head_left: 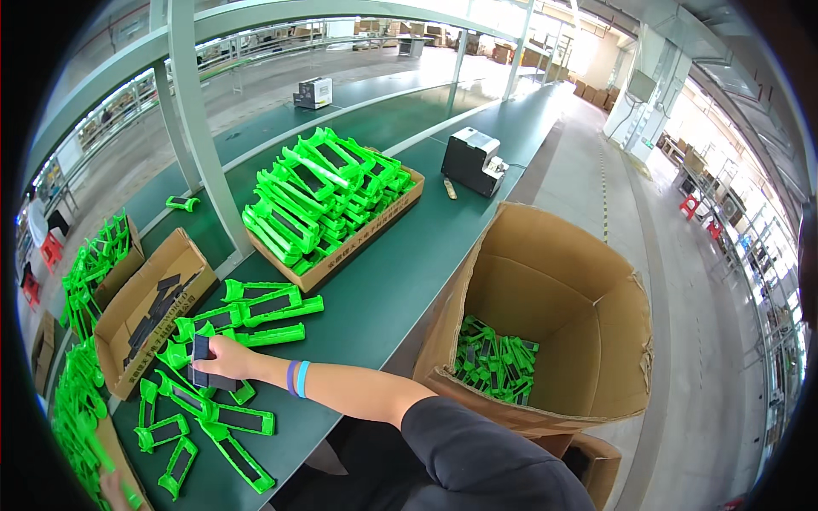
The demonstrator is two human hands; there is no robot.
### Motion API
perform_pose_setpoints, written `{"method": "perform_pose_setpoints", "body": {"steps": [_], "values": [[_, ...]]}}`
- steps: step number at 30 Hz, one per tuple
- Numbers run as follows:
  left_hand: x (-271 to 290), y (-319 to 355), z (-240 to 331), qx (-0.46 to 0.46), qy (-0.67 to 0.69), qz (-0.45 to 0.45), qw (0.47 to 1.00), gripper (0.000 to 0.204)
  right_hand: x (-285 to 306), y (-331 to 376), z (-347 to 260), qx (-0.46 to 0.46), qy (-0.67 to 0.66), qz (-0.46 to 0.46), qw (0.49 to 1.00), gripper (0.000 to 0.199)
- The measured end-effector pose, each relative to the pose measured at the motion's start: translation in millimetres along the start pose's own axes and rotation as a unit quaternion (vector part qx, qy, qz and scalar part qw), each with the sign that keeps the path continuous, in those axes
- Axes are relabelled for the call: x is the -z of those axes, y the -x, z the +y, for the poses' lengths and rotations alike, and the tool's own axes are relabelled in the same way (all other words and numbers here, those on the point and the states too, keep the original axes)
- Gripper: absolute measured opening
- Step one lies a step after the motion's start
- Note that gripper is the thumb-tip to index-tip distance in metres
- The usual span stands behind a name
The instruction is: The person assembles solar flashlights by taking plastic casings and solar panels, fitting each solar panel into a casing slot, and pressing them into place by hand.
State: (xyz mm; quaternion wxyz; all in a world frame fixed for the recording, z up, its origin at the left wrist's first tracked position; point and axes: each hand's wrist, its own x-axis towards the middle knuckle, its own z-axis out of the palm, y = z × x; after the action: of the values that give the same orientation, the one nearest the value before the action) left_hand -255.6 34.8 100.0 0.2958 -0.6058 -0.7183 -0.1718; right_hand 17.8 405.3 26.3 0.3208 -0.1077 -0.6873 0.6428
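My right hand (225, 357) reaches across the bench from the lower right, its fingers closed around a dark, flat-sided block (201, 361). I cannot make out whether that block is one piece or a stack of strips. Beneath and around it lie loose green plastic frames (243, 419), several with black strips set in them. At the lower left edge my left hand (112, 491) shows only as a blur, beside a heap of green plastic parts (81, 417); its fingers cannot be told apart.
A shallow carton (119, 332) with black strips stands left of the loose frames. Beyond, another carton (405, 198) is piled with green frames. A deep cardboard box (562, 281) holding green pieces stands right of the bench (383, 315). A black-and-white machine (471, 160) sits farther back, near a metal post (200, 128).
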Motion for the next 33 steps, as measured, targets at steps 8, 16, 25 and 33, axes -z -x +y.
{"method": "perform_pose_setpoints", "body": {"steps": [8,16,25,33], "values": [[-128.6,-127.2,210.1,0.063,0.302,0.096,0.946,0.053,-3.5,20.0,-4.1,0.033,-0.054,0.08,0.995,0.016],[-154.7,-127.2,200.3,0.116,0.265,0.092,0.953,0.042,-3.8,14.2,-35.7,0.16,0.125,0.212,0.956,0.025],[-147.1,-134.0,213.1,0.192,0.294,0.055,0.935,0.073,0.7,14.5,-30.3,0.072,0.124,0.196,0.97,0.029],[-132.6,-121.3,221.0,0.135,0.39,0.081,0.907,0.071,-3.9,21.8,-29.4,0.067,0.137,0.175,0.973,0.032]]}}
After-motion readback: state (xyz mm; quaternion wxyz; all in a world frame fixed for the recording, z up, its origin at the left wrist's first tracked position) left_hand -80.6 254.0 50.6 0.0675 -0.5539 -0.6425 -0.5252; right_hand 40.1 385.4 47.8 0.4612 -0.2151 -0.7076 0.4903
